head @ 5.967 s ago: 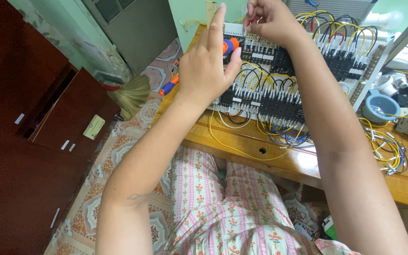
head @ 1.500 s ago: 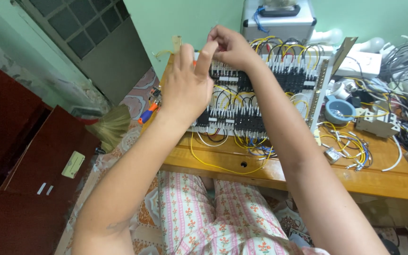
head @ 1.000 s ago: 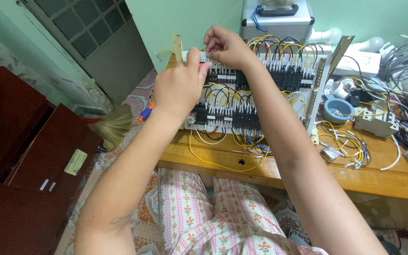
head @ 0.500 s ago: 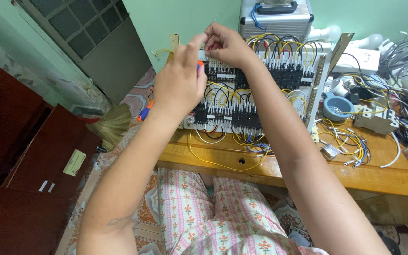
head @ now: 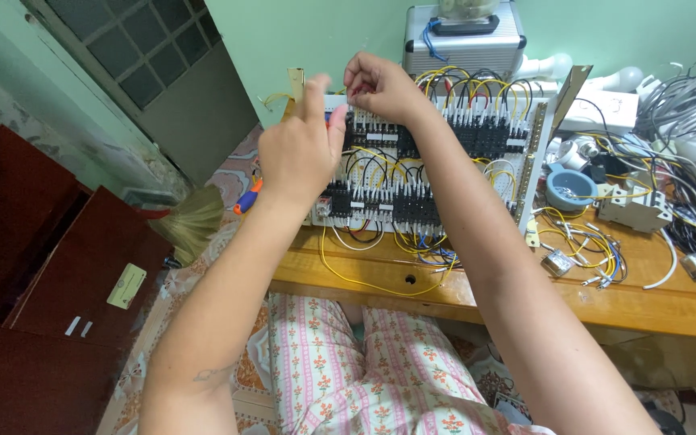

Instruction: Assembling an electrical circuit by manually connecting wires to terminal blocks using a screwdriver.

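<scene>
The right hand (head: 380, 84) had its fingertips pinched together at the top left corner of the white wiring panel packed with rows of black terminal blocks and looped yellow and black wires (head: 428, 161); whatever they pinched there was too small to make out. The left hand (head: 300, 149) was raised just in front of the same corner, index finger pointing up and thumb spread, the other fingers loosely curled. A red-orange bit showed beside its thumb, but whether the hand gripped it could not be told.

The panel stood tilted up on the long wooden workbench (head: 622, 298), its lower edge trailing loose yellow wire (head: 364, 278) over the wood. Behind it sat a ribbed silver metal case (head: 465, 44) against the green wall. To the right lay a small blue round bowl (head: 571, 189), a heap of grey and white cables (head: 678, 113) and short coloured wire offcuts (head: 582, 250). Down on the left, an orange-and-blue handled screwdriver (head: 245, 200) lay at the bench end, close to a straw broom head (head: 191, 225) and a dark red wooden cabinet (head: 58, 266).
</scene>
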